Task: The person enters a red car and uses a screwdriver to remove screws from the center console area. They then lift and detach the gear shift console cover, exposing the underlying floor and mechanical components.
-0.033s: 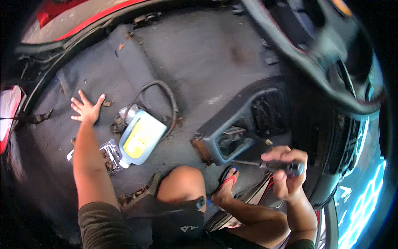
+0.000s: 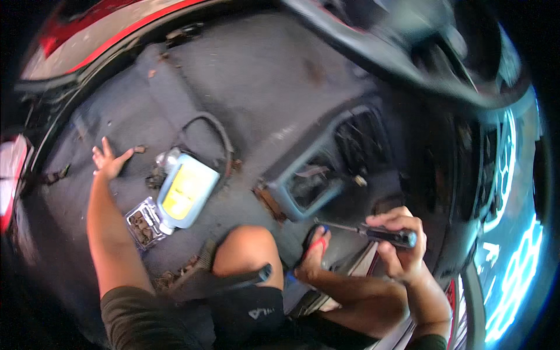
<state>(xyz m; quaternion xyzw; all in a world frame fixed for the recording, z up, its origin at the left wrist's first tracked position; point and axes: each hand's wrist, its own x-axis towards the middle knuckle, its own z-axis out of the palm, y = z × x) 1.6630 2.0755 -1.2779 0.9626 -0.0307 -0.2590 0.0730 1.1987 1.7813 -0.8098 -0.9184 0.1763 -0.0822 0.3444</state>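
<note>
My right hand (image 2: 402, 238) is closed round the dark handle of a screwdriver (image 2: 388, 233). The thin shaft points left, its tip close to the near end of a grey plastic centre console (image 2: 324, 202); whether it touches is unclear. My left hand (image 2: 108, 166) leans on the dark carpeted floor (image 2: 251, 64) with its fingers spread, holding nothing. A small brown chunk (image 2: 139, 149) lies beside its thumb. Right of my left forearm are a pale blue bottle (image 2: 188, 192) with a yellow label and a clear plastic pack (image 2: 144, 223) holding brown pieces.
A steering wheel (image 2: 408, 64) overhangs the far right. Behind the bottle curls a dark hose or cable (image 2: 224, 137). The console has open cavities and a rusty bracket (image 2: 269, 204) at its near corner. My foot in a red-strapped sandal (image 2: 315, 252) stands below it.
The view has shifted, so the steering wheel and console appear further left. The screwdriver still rests in my right hand, and my left hand stays spread on the floor.
</note>
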